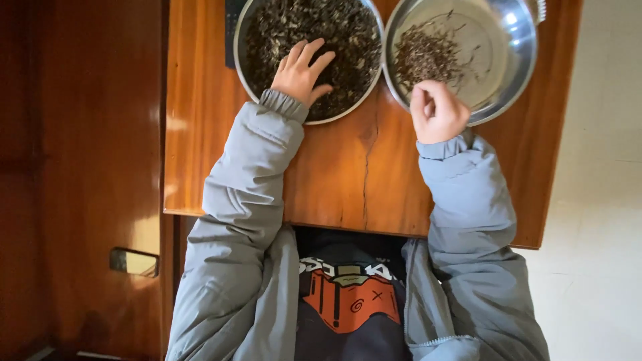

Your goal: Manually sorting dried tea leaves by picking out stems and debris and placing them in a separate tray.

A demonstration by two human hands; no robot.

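My left hand (pixel 302 72) lies spread on the dark dried leaves (pixel 348 33) filling the left metal bowl (pixel 242 70). My right hand (pixel 436 110), fingers pinched together over the right bowl (pixel 518 67) with its small pile (pixel 424 57), seems to hold bits, though I cannot tell. I'd pick small pinches and release low over that pile.

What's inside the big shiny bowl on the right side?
The right bowl holds a small heap of dark dried leaves. The right hand covers part of its near rim.

No packages, labels, signs or screens are to be seen; only a dark, flat object (pixel 231 20), cut off and unidentifiable, at the table's (pixel 348 180) far edge.
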